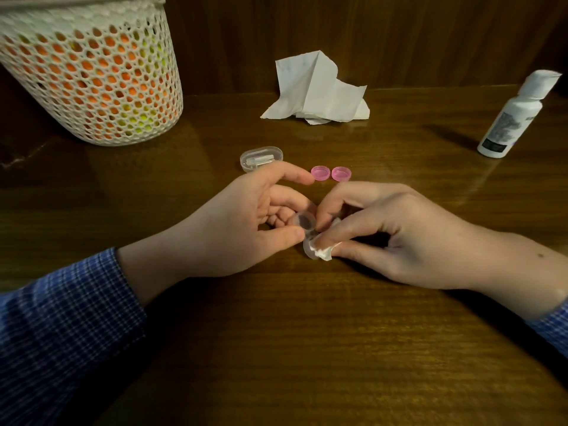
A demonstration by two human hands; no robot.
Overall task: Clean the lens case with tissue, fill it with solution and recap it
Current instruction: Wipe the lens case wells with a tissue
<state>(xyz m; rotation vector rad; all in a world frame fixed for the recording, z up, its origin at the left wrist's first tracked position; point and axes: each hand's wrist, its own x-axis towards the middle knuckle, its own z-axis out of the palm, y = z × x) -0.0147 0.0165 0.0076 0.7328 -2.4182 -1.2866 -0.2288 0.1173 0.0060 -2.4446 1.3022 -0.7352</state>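
Note:
The clear lens case [305, 222] lies between both hands on the wooden table [307, 333]. My left hand [242, 222] pinches its far well between thumb and a finger. My right hand [387, 232] pinches a small piece of white tissue [322, 250] and presses it into the near well, which is mostly hidden. Two pink caps [320, 173] [341, 173] lie open side up just behind my hands. The white solution bottle [510, 118] stands at the right, capped.
A crumpled white tissue [316, 90] lies at the back against the wooden wall. A small clear plastic box [261, 157] sits left of the pink caps. A white mesh basket [92, 72] with orange and yellow contents stands at the back left.

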